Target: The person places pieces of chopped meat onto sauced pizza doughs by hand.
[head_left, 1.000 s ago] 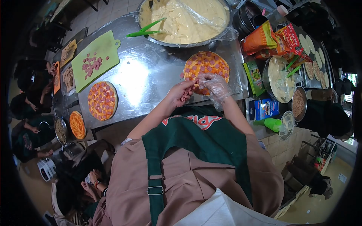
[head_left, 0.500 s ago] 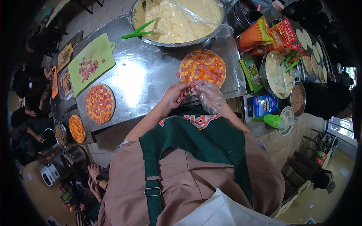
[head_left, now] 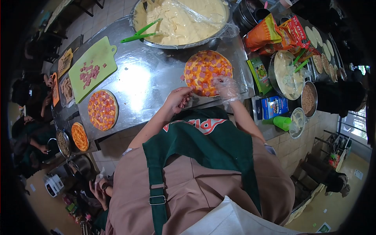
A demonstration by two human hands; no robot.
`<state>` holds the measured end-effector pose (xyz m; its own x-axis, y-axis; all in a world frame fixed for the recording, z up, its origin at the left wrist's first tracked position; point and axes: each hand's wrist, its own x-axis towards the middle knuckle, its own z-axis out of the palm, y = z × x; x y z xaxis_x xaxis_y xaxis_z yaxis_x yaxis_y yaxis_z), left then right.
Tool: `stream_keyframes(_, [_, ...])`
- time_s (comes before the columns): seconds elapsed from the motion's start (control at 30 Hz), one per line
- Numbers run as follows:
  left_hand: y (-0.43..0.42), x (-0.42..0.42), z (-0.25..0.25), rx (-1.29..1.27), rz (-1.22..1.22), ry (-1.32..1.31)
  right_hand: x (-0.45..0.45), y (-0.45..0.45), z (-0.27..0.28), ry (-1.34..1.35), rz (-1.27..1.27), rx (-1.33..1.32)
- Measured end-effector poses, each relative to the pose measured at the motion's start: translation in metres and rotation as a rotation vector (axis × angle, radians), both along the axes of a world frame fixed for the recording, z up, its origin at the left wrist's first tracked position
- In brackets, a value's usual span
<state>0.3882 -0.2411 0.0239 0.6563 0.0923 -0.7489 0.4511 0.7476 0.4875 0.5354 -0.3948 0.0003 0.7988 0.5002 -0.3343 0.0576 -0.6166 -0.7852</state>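
A round pizza with red sauce, a yellow topping and pink ham cubes lies on the metal table in front of me. My right hand, in a clear plastic glove, is over its lower right part, fingertips together at the topping; whatever they pinch is too small to make out. Bare and curled, my left hand is at the pizza's lower left edge, its contents hidden by the fingers. One loose ham cube sits just left of the pizza.
Left are a green cutting board with ham cubes, another topped pizza and a sauced base. A large bowl of pale yellow mixture stands at the back. Snack bags and a second bowl are right. Other people work at left.
My hands were together below the pizza. My right hand has moved up and right onto the topping, while my left hand has shifted slightly left, remaining curled.
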Motion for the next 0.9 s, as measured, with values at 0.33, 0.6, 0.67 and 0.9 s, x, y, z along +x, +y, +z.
stream_keyframes(0.33, [0.033,-0.022,-0.016,-0.047,0.255,0.044,0.003,0.027,0.020,-0.324,0.254,-0.279])
stream_keyframes(0.6, [0.044,-0.036,-0.034,-0.191,0.366,0.012,-0.004,0.041,0.030,-0.398,0.366,-0.112])
stream_keyframes(0.67, [0.046,-0.038,-0.035,-0.205,0.383,0.007,-0.011,0.055,0.037,-0.451,0.496,-0.098])
stream_keyframes(0.9, [0.046,-0.045,-0.030,-0.218,0.441,0.020,-0.034,0.124,0.044,-0.430,0.754,-0.627])
